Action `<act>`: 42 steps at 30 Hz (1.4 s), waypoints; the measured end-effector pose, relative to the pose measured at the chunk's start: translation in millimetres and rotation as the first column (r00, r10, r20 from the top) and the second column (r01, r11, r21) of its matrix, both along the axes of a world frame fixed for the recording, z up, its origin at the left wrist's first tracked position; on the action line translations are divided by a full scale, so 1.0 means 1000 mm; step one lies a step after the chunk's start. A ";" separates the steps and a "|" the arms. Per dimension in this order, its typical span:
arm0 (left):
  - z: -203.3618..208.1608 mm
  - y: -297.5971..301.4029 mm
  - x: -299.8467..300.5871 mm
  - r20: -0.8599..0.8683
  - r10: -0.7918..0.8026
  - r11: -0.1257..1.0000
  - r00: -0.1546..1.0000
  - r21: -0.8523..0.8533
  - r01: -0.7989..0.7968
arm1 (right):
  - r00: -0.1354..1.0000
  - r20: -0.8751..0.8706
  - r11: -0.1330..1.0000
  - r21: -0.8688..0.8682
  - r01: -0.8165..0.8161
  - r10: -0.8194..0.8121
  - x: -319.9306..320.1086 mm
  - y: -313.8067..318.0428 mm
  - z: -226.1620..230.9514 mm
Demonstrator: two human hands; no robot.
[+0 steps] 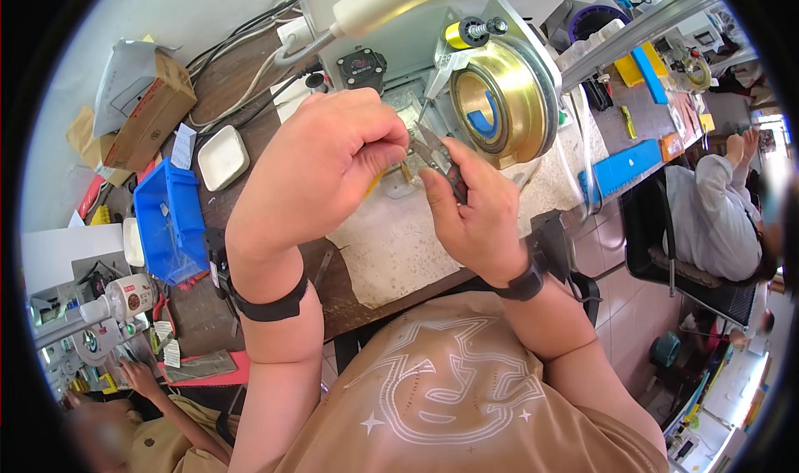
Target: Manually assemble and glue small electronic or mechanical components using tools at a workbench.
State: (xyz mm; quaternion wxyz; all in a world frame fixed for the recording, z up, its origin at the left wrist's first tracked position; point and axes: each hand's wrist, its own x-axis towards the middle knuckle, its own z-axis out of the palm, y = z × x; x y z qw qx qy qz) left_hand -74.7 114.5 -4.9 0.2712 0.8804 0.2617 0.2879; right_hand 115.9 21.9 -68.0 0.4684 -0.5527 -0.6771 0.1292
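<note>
The left hand [349, 144] is arching over the worktop [201, 316], its thumb and fingers bunching together, with a yellow strip [373, 183] showing just below. The right hand [478, 202] is gripping a dark-handled tool [457, 183] just beside it. A pale, speckled sheet [391, 265] is lying beneath both. On the far side, a brass-coloured drum [520, 98] is standing just right of the hands, a yellow spool [455, 34] sitting above it. Farther left, a blue bin [156, 223] is resting near a white dish [223, 158], and a cardboard box [158, 111] is standing beyond. At right, a person [712, 211] is sitting on a black chair [645, 227].
</note>
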 end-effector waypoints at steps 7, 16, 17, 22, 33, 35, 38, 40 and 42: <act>0.000 0.001 0.000 0.000 -0.005 1.000 1.000 0.008 0.005 | 1.000 -0.001 1.000 0.022 -0.011 0.011 0.001 0.002 -0.002; 0.000 0.001 0.000 -0.012 -0.005 1.000 1.000 0.011 0.006 | 0.999 -0.019 1.000 0.006 -0.028 0.028 -0.001 0.001 -0.001; 0.000 0.001 0.000 -0.012 -0.004 1.000 1.000 0.012 0.004 | 0.999 -0.019 1.000 0.007 -0.029 0.029 -0.002 0.001 -0.001; -0.001 0.001 0.000 -0.002 -0.001 1.000 1.000 0.006 0.001 | 0.998 -0.044 0.998 0.043 -0.040 0.042 -0.002 0.001 -0.002; -0.002 0.000 0.000 0.016 -0.005 0.999 1.000 0.046 0.004 | 0.999 -0.050 1.000 0.014 -0.020 0.021 -0.005 0.000 0.000; -0.003 0.001 0.000 0.021 -0.010 0.999 1.000 0.054 0.009 | 1.000 -0.023 1.000 0.020 -0.012 0.012 -0.005 -0.001 0.000; -0.004 0.001 0.000 0.015 -0.002 0.999 1.000 0.043 0.001 | 0.999 -0.030 0.999 -0.031 0.012 -0.013 -0.004 -0.001 0.000; -0.004 0.002 0.000 0.028 -0.006 0.999 1.000 0.035 0.005 | 1.000 -0.021 1.000 0.003 -0.009 0.009 -0.003 0.000 -0.002; -0.004 0.003 0.000 0.037 -0.012 1.000 0.999 0.018 0.011 | 1.000 -0.022 1.000 0.015 -0.009 0.010 -0.003 0.001 -0.003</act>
